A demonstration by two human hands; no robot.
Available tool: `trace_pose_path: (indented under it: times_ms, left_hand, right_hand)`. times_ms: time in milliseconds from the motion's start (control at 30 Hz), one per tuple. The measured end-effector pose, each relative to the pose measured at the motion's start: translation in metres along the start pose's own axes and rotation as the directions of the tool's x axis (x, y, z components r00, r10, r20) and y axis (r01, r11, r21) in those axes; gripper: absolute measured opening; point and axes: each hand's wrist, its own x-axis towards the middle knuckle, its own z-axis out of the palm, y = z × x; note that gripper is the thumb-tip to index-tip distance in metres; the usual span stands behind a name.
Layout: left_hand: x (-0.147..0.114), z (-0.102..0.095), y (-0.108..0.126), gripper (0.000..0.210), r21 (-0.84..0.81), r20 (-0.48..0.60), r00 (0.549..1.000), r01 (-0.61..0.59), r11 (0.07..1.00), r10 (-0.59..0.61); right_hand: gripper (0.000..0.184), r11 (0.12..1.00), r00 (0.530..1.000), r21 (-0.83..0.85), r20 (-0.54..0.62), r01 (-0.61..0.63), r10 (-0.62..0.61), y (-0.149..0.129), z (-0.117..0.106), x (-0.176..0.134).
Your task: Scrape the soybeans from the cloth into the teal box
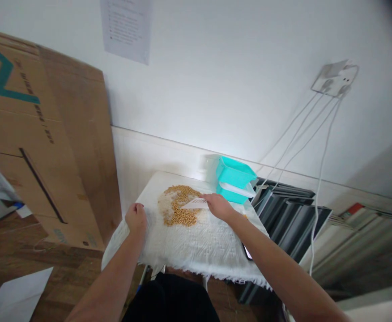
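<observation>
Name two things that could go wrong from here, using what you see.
The right hand holds a card at the loose yellow beans; a hard sweep might scatter them. The left hand is by the left edge of the white cloth; a tug there could shift the beans too.

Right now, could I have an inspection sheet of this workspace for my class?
Surface: white cloth with a frayed near edge.
Work things: heap of bean-like yellow grains; printed white card over it.
Clutter: turquoise bins at the back right; dark-rimmed flat object, partly hidden.
Hands: right hand holds the card; left hand curled at the cloth's left side.
Cables: white cables below the wall socket.
Surroundings: cardboard box left, dark panels right.
</observation>
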Motion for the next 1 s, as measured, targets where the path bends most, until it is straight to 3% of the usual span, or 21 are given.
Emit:
trace_pose_path:
  times_ms: [233, 567, 1000]
  left_hand:
    - [0.002, 0.002, -0.002, 0.019, 0.012, 0.001, 1.000, -0.014, 1.000, 0.014]
    - [0.003, 0.005, -0.002, 0.017, 0.017, 0.001, 1.000, -0.022, 1.000, 0.022]
    - [0.004, 0.006, -0.001, 0.018, 0.041, -0.006, 1.000, -0.017, 0.999, 0.018]
  right_hand:
    - [0.050, 0.988, 0.995, 0.119, -0.006, 0.103, -0.103, 0.006, 0.017, 0.012]
    - [0.049, 0.965, 0.976, 0.152, 0.019, 0.212, -0.217, 0.008, 0.026, 0.013]
    - [0.051, 0.989, 0.987, 0.080, 0.094, 0.127, -0.134, -0.003, 0.020, -0.001]
